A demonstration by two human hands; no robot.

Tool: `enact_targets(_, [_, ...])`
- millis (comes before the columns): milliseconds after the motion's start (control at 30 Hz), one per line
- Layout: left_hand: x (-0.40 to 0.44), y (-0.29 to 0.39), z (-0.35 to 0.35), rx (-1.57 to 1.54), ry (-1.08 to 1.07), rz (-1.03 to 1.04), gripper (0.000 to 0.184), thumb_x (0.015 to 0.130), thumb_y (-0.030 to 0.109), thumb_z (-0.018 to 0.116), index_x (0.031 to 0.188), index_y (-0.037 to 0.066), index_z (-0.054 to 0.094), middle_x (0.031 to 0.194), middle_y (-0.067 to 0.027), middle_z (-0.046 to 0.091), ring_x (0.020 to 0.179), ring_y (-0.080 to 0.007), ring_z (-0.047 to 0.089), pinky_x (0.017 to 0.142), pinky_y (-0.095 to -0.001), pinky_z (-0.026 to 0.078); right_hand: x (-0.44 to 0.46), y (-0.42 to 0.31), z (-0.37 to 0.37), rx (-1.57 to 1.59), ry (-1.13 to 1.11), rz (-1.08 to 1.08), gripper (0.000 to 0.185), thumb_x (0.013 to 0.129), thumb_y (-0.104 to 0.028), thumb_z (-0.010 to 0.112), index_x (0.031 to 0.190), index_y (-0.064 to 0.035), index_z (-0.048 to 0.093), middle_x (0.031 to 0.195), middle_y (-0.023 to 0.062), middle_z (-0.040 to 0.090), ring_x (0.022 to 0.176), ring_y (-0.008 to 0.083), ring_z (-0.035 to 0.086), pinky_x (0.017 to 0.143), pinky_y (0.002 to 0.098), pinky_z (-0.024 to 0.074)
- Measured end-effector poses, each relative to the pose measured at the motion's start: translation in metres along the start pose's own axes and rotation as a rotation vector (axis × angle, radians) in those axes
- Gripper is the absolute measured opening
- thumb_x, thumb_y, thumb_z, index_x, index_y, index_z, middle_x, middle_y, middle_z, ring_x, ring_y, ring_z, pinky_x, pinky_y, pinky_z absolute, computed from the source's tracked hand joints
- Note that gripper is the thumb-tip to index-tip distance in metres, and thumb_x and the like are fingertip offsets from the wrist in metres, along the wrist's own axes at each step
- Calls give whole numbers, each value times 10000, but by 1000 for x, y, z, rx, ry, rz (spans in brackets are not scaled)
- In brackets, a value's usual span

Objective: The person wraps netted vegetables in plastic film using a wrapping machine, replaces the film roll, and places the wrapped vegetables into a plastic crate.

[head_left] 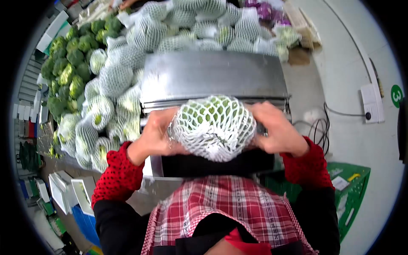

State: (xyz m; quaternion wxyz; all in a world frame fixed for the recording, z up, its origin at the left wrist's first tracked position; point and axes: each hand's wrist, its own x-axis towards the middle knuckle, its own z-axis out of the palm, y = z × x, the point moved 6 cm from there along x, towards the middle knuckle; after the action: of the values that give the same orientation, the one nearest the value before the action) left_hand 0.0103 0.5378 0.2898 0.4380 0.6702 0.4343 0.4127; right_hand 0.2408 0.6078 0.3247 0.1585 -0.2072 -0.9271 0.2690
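Grip: the bare left hand point(159, 132) and bare right hand point(276, 129) bracket a rounded green vegetable head in a white foam-mesh sleeve point(214, 127), the fingers of each curved in against its flank. The spread between the hands matches the width of the head, which is held between them. The fingertips on the far side are hidden; finger pressure cannot be told.

Position: the sleeved head is above the flat black panel point(182, 165) at the front of the machine, just in front of the brushed stainless-steel cover point(214, 72). Whether its underside touches the panel cannot be told. The gathered end of the mesh faces the wearer.

Handling: support the head with both palms at equal height and apply even, light pressure. Hooked fingers would probably stretch or tear the foam strands. Keep the gathered mesh tucked flat. Keep the red, black-dotted cuffs point(117, 170) clear of the machine's front edge.

Surroundings: a heap of mesh-sleeved heads point(114, 80) lies left of the cover and extends behind it. Beyond its left side lies a pile of bare green broccoli point(70, 63). Loose black cables point(323, 131) hang at the right; keep the right elbow away from them.
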Motion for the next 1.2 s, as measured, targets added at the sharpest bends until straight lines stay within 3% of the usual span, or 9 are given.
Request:
enact_targets(167, [-109,-83,82,-895,120,-734,421,921,267,609,1204,-43,570,1116,-150,650,1007,-221,638,851,-384,534,-118,22,104,1066,-144,724,365,954,-203,553,1223,43,559,932,145,701,849,214,673,748,324,524])
enact_targets(267, [-144,-93,95,-1171,268,-650,323,958,202,531,1187,-23,502,1146,-128,609,1011,-231,631,847,-398,550,-143,3,118,1463,184,832,301,996,-150,472,1163,81,569,945,141,682,877,189,659,747,306,535])
enact_targets(333, [-149,-62,103,-606,302,-517,222,978,146,532,1131,-15,540,1063,-147,642,898,-232,657,780,-352,566,-146,-10,107,953,304,669,345,1024,-163,423,1216,106,523,974,149,672,865,188,668,710,283,538])
enact_targets(500, [-194,-60,93,-379,805,-593,343,1020,238,463,758,23,513,653,-49,556,588,-128,585,536,-273,478,-167,14,101,832,640,903,269,1020,-184,456,880,25,551,631,104,642,492,117,580,474,225,474])
enact_targets(600, [-239,-48,106,-683,1158,-769,287,963,289,558,890,17,616,685,-62,597,544,-140,576,500,-255,471,-225,-1,119,1040,566,1198,309,1006,-262,488,848,-6,559,542,67,578,399,131,528,371,252,417])
enact_targets(700, [-270,-117,136,-276,674,-1329,285,917,242,587,847,-19,679,670,-32,605,635,-105,550,536,-290,416,-278,20,214,1303,388,1290,332,980,-230,507,740,-18,592,545,63,559,396,107,487,368,267,375])
enact_targets(800, [-236,-220,201,-185,92,-576,308,865,218,641,1041,-30,692,948,-135,701,838,-202,647,749,-332,520,-231,20,294,624,23,1073,204,946,-111,516,949,17,675,789,110,678,705,195,632,647,315,507])
enact_targets(900, [-173,-185,215,62,37,-450,429,832,302,647,1090,-41,640,998,-141,675,884,-210,632,783,-338,508,-168,5,330,360,-107,807,209,946,-140,522,993,14,656,839,104,667,746,193,624,676,313,506])
enact_targets(1200, [-87,46,157,91,1,166,826,733,555,664,1236,-74,483,1150,-157,597,1024,-234,588,884,-358,469,-101,-73,240,797,169,160,297,946,-227,539,1123,5,598,988,86,635,869,185,600,763,310,503])
